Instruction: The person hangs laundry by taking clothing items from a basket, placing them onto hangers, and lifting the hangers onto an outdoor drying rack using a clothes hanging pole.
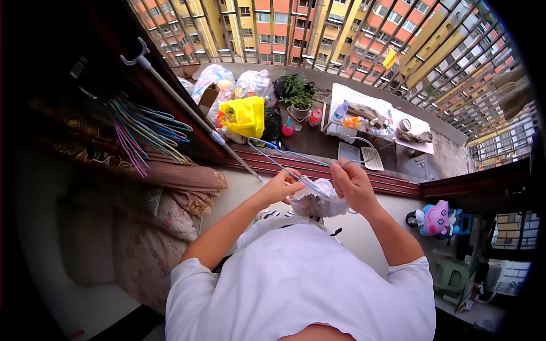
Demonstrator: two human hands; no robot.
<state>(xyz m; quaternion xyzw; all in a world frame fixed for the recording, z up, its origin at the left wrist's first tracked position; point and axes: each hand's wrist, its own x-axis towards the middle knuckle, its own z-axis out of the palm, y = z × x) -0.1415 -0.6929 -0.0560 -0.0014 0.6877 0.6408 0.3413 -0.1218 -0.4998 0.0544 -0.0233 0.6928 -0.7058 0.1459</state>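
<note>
A blue clothes hanger [269,153] is held in front of my body, over the door sill. My left hand [280,187] is closed, its fingertips pinching the lower bar of the hanger beside the cloth. My right hand [354,184] is closed round the other end of the hanger, fingers curled. Between the two hands a small white patterned garment [319,200] with a ruffled edge hangs bunched below the hanger. Its exact kind cannot be made out. Whether my right fingers also grip its cloth is hidden.
Beyond the sliding-door track [296,166] lies a barred balcony. Filled bags, including a yellow bag [244,117], and a potted plant [300,102] stand there. A pole [187,111] leans at left near several hangers [151,128]. A pink toy [437,218] stands at right.
</note>
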